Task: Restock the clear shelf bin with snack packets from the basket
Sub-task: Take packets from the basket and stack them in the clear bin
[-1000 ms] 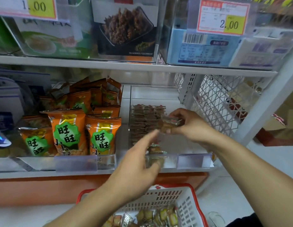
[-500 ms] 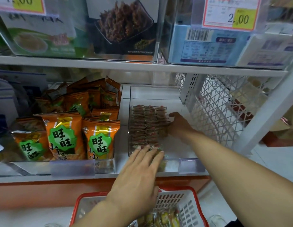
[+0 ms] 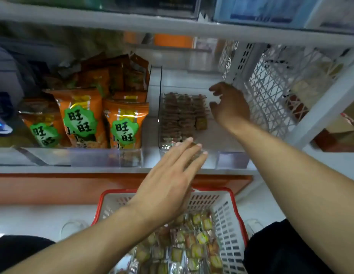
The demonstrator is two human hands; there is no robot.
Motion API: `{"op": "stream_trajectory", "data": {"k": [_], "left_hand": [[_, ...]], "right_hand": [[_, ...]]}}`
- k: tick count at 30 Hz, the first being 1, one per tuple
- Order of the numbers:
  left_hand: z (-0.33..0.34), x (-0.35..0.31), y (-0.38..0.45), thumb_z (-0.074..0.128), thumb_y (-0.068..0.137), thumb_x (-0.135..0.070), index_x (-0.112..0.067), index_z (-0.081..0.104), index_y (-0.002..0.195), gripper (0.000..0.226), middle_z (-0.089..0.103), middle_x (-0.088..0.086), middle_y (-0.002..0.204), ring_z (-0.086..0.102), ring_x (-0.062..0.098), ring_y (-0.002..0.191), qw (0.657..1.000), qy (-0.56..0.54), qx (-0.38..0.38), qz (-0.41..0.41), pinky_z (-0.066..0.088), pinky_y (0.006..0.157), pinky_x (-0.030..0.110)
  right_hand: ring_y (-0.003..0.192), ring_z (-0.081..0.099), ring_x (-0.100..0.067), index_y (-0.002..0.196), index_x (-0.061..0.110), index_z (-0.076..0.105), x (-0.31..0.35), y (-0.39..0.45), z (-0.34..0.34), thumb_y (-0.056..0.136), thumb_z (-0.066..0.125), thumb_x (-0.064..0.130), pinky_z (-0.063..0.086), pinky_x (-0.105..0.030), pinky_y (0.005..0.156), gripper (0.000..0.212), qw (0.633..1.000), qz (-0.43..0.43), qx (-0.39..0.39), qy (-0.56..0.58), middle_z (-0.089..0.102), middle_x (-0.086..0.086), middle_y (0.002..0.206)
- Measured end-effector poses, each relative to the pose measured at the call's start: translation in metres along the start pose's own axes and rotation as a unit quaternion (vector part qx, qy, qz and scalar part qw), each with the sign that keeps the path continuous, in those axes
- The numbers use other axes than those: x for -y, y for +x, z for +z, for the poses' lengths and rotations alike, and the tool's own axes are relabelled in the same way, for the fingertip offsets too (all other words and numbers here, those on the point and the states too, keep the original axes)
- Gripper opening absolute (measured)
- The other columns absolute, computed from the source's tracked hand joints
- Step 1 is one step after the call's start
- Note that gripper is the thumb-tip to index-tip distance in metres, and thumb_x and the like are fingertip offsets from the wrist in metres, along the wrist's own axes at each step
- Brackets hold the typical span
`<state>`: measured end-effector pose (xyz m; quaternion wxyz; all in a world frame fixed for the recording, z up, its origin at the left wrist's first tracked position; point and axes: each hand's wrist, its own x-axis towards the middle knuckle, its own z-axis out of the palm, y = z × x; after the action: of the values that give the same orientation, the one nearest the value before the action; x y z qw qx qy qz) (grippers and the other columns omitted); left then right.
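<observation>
The clear shelf bin (image 3: 232, 159) sits on the middle shelf and holds rows of small brown snack packets (image 3: 182, 113) along its left side. One packet (image 3: 201, 123) stands at the end of the right row. My right hand (image 3: 228, 104) is inside the bin beside the rows, fingers apart and empty. My left hand (image 3: 172, 178) lies flat with its fingers over the bin's front edge, and whether a packet is under it is hidden. Below stands the white basket with a red rim (image 3: 227, 216), filled with several loose snack packets (image 3: 192, 246).
Orange snack bags (image 3: 122, 123) stand in the neighbouring bin to the left. A white wire mesh divider (image 3: 271, 91) closes the right side of the shelf. The upper shelf board (image 3: 172, 26) runs just above. The bin's right half has bare floor.
My right hand set its packet at the end of the right row and let go, fingers now apart. My left hand came down onto the bin's front edge. The view tilted downward.
</observation>
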<state>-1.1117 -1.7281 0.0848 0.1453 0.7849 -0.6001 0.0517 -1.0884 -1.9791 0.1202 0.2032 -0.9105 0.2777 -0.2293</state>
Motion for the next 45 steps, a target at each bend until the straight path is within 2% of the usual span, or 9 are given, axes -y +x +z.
{"op": "stream_trajectory", "data": {"k": [4,7,12,15,26,30,35,41,45], "left_hand": [[0.021,-0.001,-0.025,0.065,0.087,-0.027,-0.019,0.063,0.123,0.037,0.064,-0.001,0.117,0.054,0.022,0.113,0.998,-0.027,0.036,0.050,0.044,0.096,0.036],[0.053,0.004,-0.054,0.062,0.092,-0.039,-0.023,0.058,0.132,0.043,0.064,0.000,0.125,0.058,0.023,0.116,0.974,-0.009,0.228,-0.004,0.047,0.097,0.039],[0.107,0.022,-0.105,0.056,0.095,-0.032,-0.020,0.048,0.143,0.050,0.055,0.011,0.141,0.056,0.032,0.127,0.875,-0.031,0.475,-0.087,0.048,0.104,0.043],[0.134,0.036,-0.121,0.060,0.096,-0.029,-0.017,0.045,0.145,0.052,0.050,0.010,0.146,0.054,0.031,0.129,0.837,-0.029,0.533,-0.121,0.048,0.105,0.043],[0.242,0.056,-0.130,0.072,0.085,-0.015,-0.039,0.021,0.157,0.092,0.023,0.009,0.164,0.034,0.034,0.145,0.847,-0.053,0.484,-0.214,0.039,0.115,0.051],[0.277,0.049,-0.134,0.085,0.073,-0.013,-0.038,0.007,0.160,0.119,-0.004,0.005,0.170,0.006,0.032,0.155,0.867,-0.015,0.471,-0.163,0.023,0.124,0.053],[0.311,0.040,-0.127,0.069,0.084,-0.007,-0.032,0.012,0.160,0.098,-0.010,0.006,0.171,-0.006,0.031,0.157,0.880,-0.010,0.449,-0.156,0.005,0.125,0.050],[0.322,0.033,-0.122,0.062,0.088,-0.004,-0.020,0.038,0.149,0.068,0.029,0.013,0.161,0.029,0.035,0.147,0.885,-0.020,0.435,-0.164,0.035,0.117,0.049],[0.304,0.044,-0.117,0.055,0.090,-0.001,-0.020,0.048,0.141,0.055,0.050,0.011,0.141,0.055,0.034,0.123,0.879,-0.088,0.411,-0.227,0.051,0.100,0.045]], "right_hand": [[0.083,0.062,-0.011,0.090,0.013,0.069,0.035,-0.057,-0.020,0.084,0.061,0.004,0.050,-0.023,0.073,0.013,0.945,-0.261,-0.124,0.150,0.067,0.001,0.090],[0.082,0.061,-0.022,0.084,0.011,0.067,0.030,-0.128,0.003,0.079,0.064,0.000,0.050,-0.033,0.070,0.013,0.908,-0.394,0.010,0.140,0.064,-0.004,0.088],[0.107,0.059,-0.025,0.110,0.022,0.064,-0.041,-0.213,0.079,0.083,0.061,0.007,0.054,-0.040,0.083,0.031,0.852,-0.272,0.422,-0.150,0.065,-0.001,0.111],[0.123,0.055,-0.029,0.124,0.022,0.060,-0.087,-0.245,0.117,0.088,0.058,0.009,0.048,-0.040,0.100,0.039,0.815,-0.136,0.525,-0.203,0.061,-0.007,0.128],[0.150,0.019,-0.040,0.161,0.025,0.006,-0.139,-0.295,0.207,0.088,0.057,0.001,0.034,-0.053,0.114,0.092,0.783,-0.095,0.551,-0.272,0.008,-0.012,0.168],[0.153,0.007,-0.038,0.160,0.023,0.004,-0.145,-0.303,0.228,0.085,0.070,0.014,0.037,-0.053,0.111,0.100,0.775,-0.092,0.556,-0.286,0.005,-0.015,0.167],[0.145,0.028,-0.038,0.154,0.023,0.023,-0.152,-0.306,0.233,0.080,0.072,0.001,0.042,-0.053,0.104,0.092,0.805,-0.055,0.533,-0.254,0.016,-0.012,0.162],[0.128,0.048,-0.039,0.145,0.019,0.041,-0.153,-0.307,0.224,0.089,0.054,-0.006,0.052,-0.049,0.095,0.062,0.809,-0.058,0.544,-0.215,0.017,-0.013,0.163],[0.141,0.040,-0.031,0.149,0.023,0.040,-0.143,-0.293,0.207,0.081,0.050,-0.014,0.042,-0.045,0.111,0.077,0.838,-0.011,0.523,-0.151,0.033,-0.005,0.160]]}}
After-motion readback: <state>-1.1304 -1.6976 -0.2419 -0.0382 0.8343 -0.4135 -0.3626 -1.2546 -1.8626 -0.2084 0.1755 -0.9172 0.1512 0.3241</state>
